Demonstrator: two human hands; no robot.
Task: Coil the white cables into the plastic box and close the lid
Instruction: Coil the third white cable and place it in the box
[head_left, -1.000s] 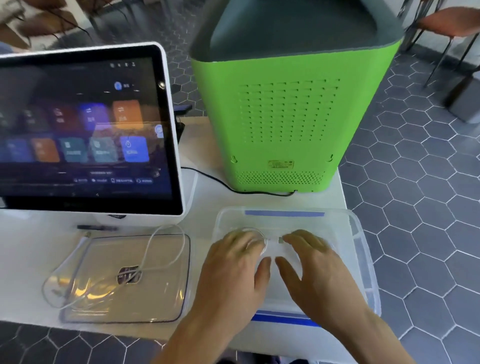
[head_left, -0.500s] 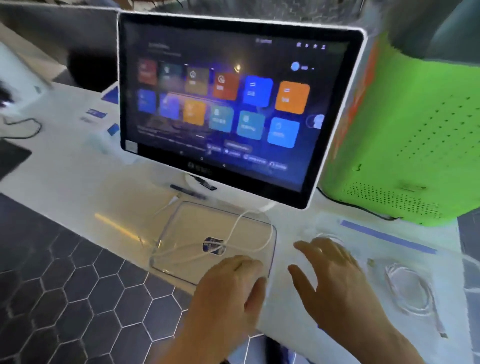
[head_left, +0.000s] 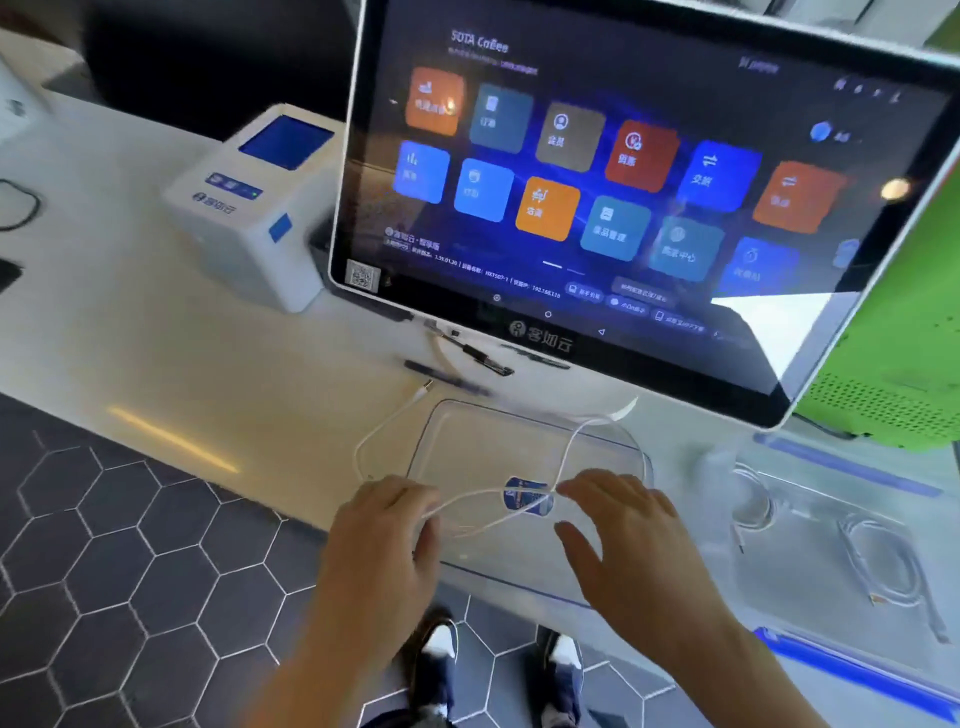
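Nearest, the left hand (head_left: 384, 540) curls over a loose white cable (head_left: 457, 506), grip unclear; the right hand (head_left: 623, 535) hovers with fingers spread above the clear lid (head_left: 524, 447). Rightward, the blurred plastic box (head_left: 852, 525) holds coiled cables (head_left: 883, 566). Beyond, a touchscreen (head_left: 597, 182) is partly cropped.

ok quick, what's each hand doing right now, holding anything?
Left hand: fingers curled at the loose white cable on the clear lid; a firm grip cannot be told.
Right hand: open, fingers spread, holding nothing.
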